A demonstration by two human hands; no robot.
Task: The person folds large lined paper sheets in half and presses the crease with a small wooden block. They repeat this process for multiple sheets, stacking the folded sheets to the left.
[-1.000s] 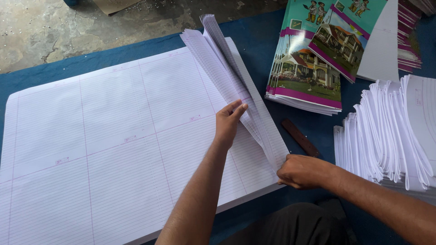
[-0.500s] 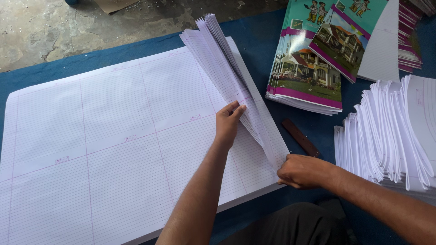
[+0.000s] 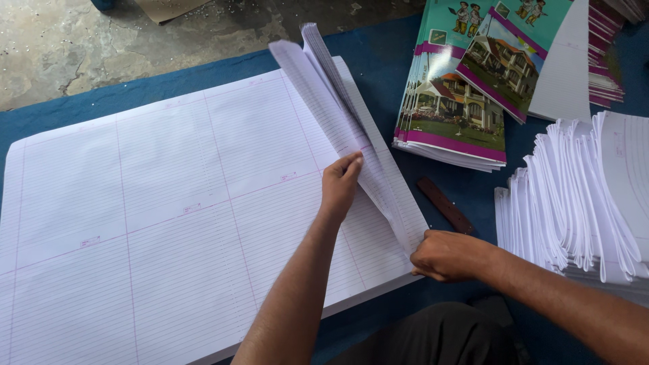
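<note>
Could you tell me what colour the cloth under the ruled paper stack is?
Blue cloth, clearest in the head view.

Large ruled sheets [image 3: 169, 223] at centre are thin matt white paper with pink lines. Under them, a blue cloth [image 3: 378, 61] looks soft and matt. Printed covers [image 3: 460, 101] at upper right have a slight gloss. The floor [image 3: 74, 47] at upper left is rough, stained concrete.
</note>
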